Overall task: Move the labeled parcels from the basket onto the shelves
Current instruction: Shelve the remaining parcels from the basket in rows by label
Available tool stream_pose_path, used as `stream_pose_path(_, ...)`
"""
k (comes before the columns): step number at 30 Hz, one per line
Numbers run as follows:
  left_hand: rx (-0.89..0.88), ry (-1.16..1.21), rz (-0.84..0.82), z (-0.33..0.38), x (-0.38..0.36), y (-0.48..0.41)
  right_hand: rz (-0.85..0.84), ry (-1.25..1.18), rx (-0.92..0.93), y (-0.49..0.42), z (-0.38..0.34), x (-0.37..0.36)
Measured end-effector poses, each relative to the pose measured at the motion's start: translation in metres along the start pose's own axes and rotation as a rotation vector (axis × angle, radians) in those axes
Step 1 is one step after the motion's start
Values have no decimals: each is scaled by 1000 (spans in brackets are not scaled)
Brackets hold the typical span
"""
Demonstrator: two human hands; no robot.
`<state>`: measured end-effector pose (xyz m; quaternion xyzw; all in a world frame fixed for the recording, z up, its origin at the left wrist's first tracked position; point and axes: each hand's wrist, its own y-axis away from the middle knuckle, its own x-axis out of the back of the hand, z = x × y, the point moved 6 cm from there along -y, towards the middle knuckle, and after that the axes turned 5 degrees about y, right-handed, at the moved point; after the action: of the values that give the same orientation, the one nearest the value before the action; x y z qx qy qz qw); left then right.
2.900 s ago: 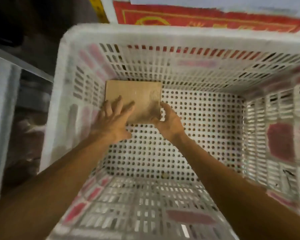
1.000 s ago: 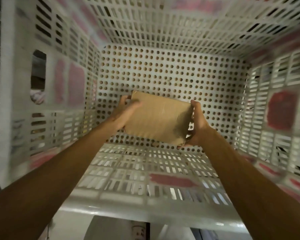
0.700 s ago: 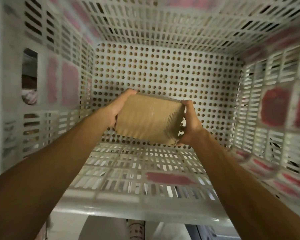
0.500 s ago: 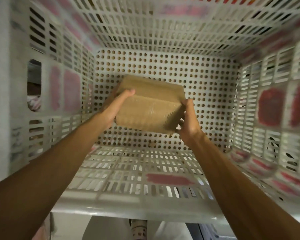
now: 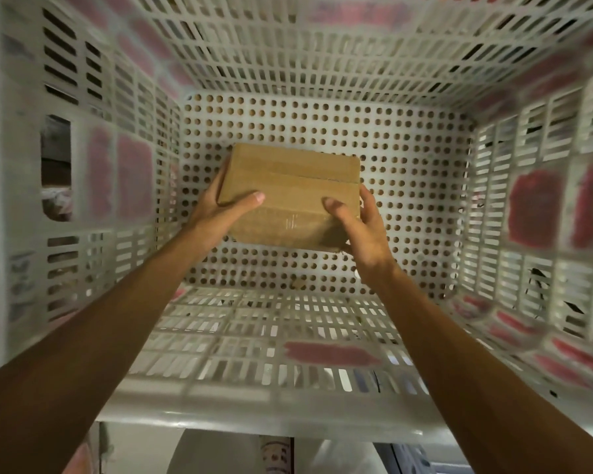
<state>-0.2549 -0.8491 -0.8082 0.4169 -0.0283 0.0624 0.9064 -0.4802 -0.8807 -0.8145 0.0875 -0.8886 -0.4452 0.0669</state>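
Cardboard parcel held above basket floor, inside walls. Left grip and right grip both clamp its sides, thumbs on top. Risk: corner snags near wall on lift-out (basket deep), parcel slips free.

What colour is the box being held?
Plain brown cardboard box, with clear tape across it; the head view shows it.

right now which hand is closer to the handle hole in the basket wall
Left. The left hand grips the box on the side toward the handle hole; the right hand grips its far side.
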Motion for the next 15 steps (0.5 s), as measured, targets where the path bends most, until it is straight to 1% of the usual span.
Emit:
stream_pose_path(3, 7, -11, -30, 6, 7, -6, -57, 28, -68, -5, -10, 2)
stream_pose_path(7, -43, -136, -62, 13, 10, -8, -105, 112, -145, -10, -19, 3)
stream_pose_path(10, -47, -189, -67, 9, 13, -9, -48, 164, -221, -13, -19, 3)
stream_pose_path(13, 80, -91, -9, -1, 13, -14, 66, 187, -263, -15, -12, 2)
stream_pose_path(15, 155, -59, 19, -2, 9, -15, 112, 230, -291, -16, -9, 1)
